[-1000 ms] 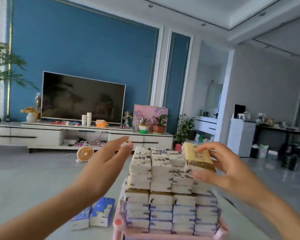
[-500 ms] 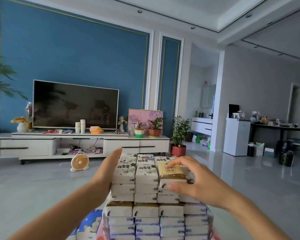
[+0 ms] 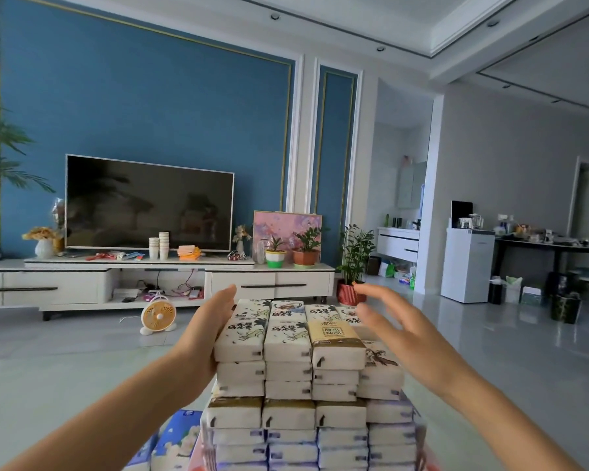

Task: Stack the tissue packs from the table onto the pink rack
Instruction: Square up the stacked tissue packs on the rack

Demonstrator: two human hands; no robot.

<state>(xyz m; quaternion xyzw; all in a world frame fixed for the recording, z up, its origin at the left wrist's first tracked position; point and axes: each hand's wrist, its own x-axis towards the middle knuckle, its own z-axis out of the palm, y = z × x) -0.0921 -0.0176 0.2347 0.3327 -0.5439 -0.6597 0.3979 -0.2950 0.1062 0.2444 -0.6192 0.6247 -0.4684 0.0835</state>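
A tall stack of tissue packs (image 3: 288, 375) rises in front of me, several layers high. A brown-and-cream pack (image 3: 335, 341) lies on the top layer, third from the left. My left hand (image 3: 206, 331) presses flat with straight fingers against the stack's left side. My right hand (image 3: 397, 326) hovers just right of the top layer, fingers spread, holding nothing. Only a sliver of the pink rack (image 3: 196, 458) shows at the bottom, under the stack.
Blue-wrapped tissue packs (image 3: 176, 440) lie at lower left beside the rack. Beyond the stack are a small orange fan (image 3: 159, 316) on the floor, a white TV cabinet (image 3: 157, 283) with a television, and potted plants (image 3: 352, 263).
My right hand set the brown-and-cream pack on the top layer and let go, drawing off to the right. My left hand moved in against the stack's left side.
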